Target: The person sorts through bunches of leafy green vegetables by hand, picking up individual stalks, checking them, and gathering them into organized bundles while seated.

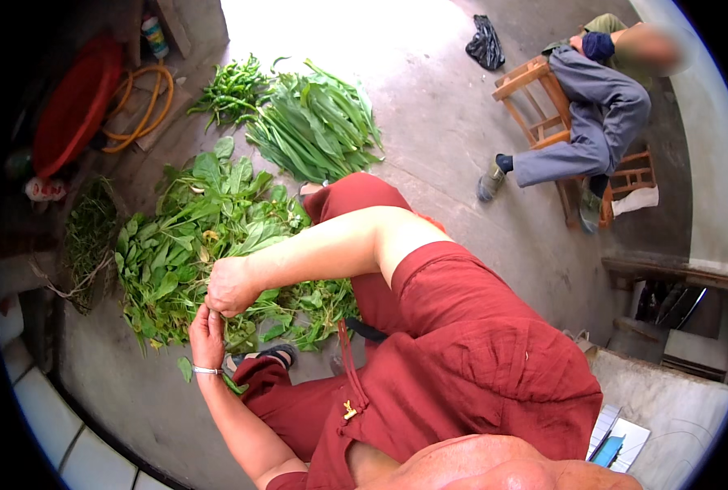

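Observation:
My right hand (pixel 234 286), curled with its knuckles up, meets the fingertips of my left hand (pixel 207 334) over the near left edge of a heap of leafy greens (pixel 174 251). What lies between the fingers is hidden. A metal bracelet (pixel 207 370) circles my left wrist. One green leaf (pixel 184 369) shows beside that wrist, and another (pixel 235 386) pokes out on its other side. Beyond the heap, long-leaved greens (pixel 318 122) lie in a fanned bundle on the floor, touching a pile of green chili peppers (pixel 235 92).
Thin green stalks (pixel 91 236) lie left of the heap. Behind stand a red plastic basin (pixel 79 107) and a coiled orange hose (pixel 150 116). A person (pixel 603 116) sits on the right near a wooden stool (pixel 538 101); a black plastic bag (pixel 485 43) lies farther back.

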A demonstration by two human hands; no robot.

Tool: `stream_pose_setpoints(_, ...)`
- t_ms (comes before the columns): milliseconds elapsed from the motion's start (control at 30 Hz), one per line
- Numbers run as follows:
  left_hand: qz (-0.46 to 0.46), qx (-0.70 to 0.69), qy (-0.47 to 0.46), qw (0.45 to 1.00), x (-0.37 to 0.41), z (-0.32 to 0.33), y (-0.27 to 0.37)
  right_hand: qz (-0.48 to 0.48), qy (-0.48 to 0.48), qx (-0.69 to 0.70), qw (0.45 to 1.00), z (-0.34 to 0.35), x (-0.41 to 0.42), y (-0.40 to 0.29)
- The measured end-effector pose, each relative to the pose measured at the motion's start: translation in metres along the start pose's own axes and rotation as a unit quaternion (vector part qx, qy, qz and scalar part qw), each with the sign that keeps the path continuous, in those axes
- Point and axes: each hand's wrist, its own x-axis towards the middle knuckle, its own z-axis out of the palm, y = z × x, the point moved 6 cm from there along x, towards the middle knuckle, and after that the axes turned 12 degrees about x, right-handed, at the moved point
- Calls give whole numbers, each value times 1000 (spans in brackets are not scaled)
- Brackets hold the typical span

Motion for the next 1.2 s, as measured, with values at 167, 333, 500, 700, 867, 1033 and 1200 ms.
stream_pose_setpoints(167,-15,38,70,997,-17,-22,6,134,-34,161,977,-10,19,2)
stream_pose_setpoints(333,69,-238,-22,969,-14,-36,22,206,169,418,869,-27,9,43)
stream_pose_setpoints(500,133,-495,66,856,-38,-69,10,160,-180,423,874,-5,6,16)
stream_pose_setpoints(700,165,-653,70,736,-47,-94,-25,12,-318,31,948,88,-57,-4)
stream_pose_setpoints(867,201,-675,98,703,-55,-106,-23,60,-14,148,987,14,2,1)
stream_pose_setpoints(1033,248,-638,107,721,-57,-111,-7,5,170,305,937,-23,27,-9)
stream_pose_setpoints(1200,273,-592,122,748,-49,-111,7,-68,149,307,938,-16,32,-22)
